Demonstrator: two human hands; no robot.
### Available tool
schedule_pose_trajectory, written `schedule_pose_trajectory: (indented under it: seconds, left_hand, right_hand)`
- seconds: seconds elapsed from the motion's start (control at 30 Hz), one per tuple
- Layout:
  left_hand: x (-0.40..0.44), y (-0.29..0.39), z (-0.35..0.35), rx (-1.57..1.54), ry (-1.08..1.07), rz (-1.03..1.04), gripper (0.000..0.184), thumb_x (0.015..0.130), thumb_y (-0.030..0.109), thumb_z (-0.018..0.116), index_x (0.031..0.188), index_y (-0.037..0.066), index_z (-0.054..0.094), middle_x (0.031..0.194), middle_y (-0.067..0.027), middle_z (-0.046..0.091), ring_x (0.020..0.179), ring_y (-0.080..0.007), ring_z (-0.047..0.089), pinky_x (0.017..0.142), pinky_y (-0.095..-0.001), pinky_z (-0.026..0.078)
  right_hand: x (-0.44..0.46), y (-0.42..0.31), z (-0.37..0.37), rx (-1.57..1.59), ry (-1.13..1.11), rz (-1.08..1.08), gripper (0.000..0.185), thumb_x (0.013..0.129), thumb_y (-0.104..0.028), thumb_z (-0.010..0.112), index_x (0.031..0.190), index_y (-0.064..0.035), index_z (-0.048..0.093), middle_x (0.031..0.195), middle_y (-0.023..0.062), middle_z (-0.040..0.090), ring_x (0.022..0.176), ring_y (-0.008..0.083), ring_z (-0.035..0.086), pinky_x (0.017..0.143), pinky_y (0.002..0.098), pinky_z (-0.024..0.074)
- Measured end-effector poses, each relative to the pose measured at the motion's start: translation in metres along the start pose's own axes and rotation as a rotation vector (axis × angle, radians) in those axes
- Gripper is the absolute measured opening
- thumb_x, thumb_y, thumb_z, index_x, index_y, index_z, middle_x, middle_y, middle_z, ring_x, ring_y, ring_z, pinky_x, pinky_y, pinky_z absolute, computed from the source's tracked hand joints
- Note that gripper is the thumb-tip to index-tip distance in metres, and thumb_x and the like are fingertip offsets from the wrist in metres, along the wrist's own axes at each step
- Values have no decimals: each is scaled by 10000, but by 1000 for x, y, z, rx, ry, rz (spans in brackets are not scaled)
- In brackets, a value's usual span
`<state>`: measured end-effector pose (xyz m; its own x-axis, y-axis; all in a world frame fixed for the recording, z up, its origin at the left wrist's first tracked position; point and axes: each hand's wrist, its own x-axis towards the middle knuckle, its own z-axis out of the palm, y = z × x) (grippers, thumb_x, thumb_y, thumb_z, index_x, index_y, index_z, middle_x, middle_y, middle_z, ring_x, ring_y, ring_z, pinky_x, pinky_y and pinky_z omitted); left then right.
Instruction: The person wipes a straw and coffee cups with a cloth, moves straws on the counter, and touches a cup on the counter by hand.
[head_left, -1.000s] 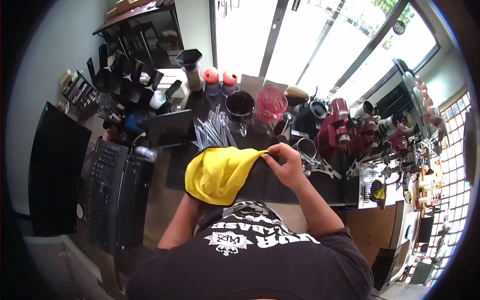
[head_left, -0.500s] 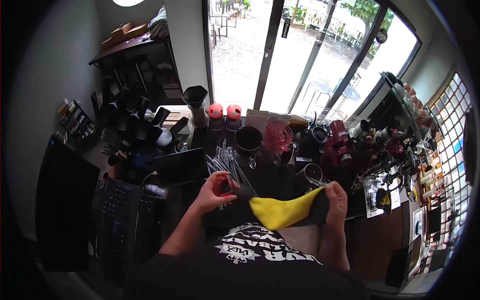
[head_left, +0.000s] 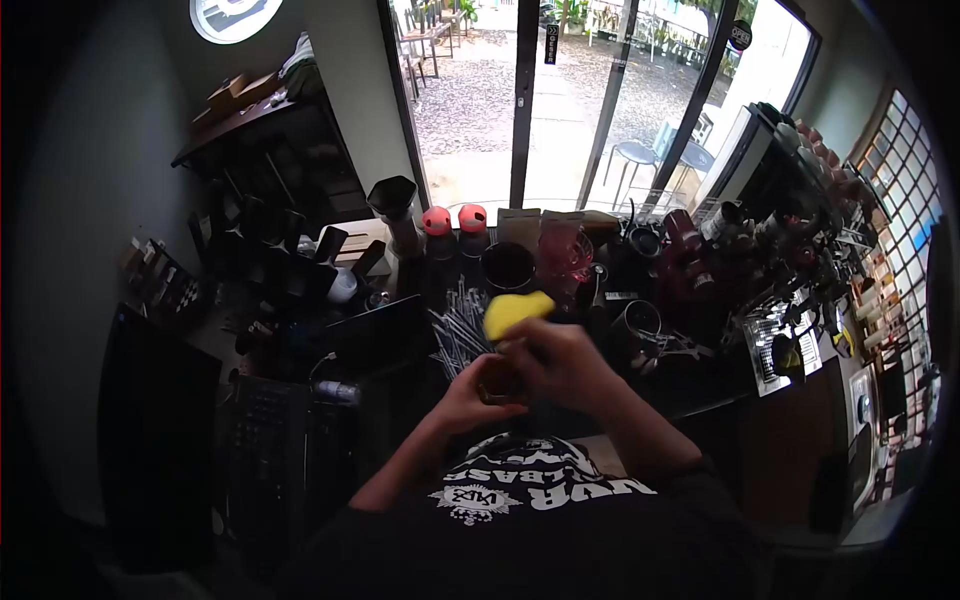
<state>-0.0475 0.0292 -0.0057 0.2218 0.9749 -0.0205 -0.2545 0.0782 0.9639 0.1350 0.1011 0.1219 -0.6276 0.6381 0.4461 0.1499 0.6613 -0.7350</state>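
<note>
A person in a black T-shirt [head_left: 700, 525] with white lettering works at a dark surface [head_left: 680, 380] facing a sliding glass door [head_left: 522, 130], both hands raised close together over the middle of the near edge. The right hand [head_left: 570, 368] grips a yellow cloth [head_left: 515, 315] in its bunched fingers, with the bright fabric bulging past the fingertips toward the far edge. Just beside it, the left hand [head_left: 465, 398] shows thumb and fingers curled about a dark shape; in the dim light the shape appears to be a small object, though whether the fingers grip it cannot be told.

Left of the cloth lies a loose bundle of slim metal sticks [head_left: 458, 330], while a black cup [head_left: 508, 268] and a ribbed, pinkish-red vessel [head_left: 572, 262] stand beyond it. Nearer the far edge, 2 red-topped jars [head_left: 455, 222] stand side by side, next to a taller container [head_left: 393, 200] with a flared black top. Toward the right edge sit a clear glass [head_left: 642, 318] and, farther back, maroon machines [head_left: 685, 240]. On the left side, a dark screen [head_left: 370, 330] stands tilted beyond a black keyboard [head_left: 265, 430].
</note>
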Motion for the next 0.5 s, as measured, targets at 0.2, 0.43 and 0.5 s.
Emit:
schedule_pose_trajectory:
  seconds: [0.2,0.43,0.5]
  left_hand:
    - [33,-28,-15,-191,-187,55,475,991,165,625,1428,55,474,1358,-130,601,1230,-290,614,1035,-456,519]
    - [67,-71,6,-964,-243,17,529,1044,406,509,1446,66,456,1387,-134,574,1232,-296,607,1032,-486,512]
    - [78,-88,12,-998,-244,-2,545,1044,460,478,1431,76,477,1386,-127,576,1210,-289,616,1025,-489,512]
  right_hand:
    - [-34,-19,3,-195,-418,-314,174,869,-197,752,994,-117,661,738,26,628,623,245,618,576,366,494]
    - [-85,-12,-17,-97,-306,-283,165,848,-196,758,931,-102,651,718,29,598,596,221,612,556,351,482]
    - [-96,-12,-24,-58,-318,-261,164,848,-189,763,938,-95,665,705,35,605,586,225,612,546,350,481]
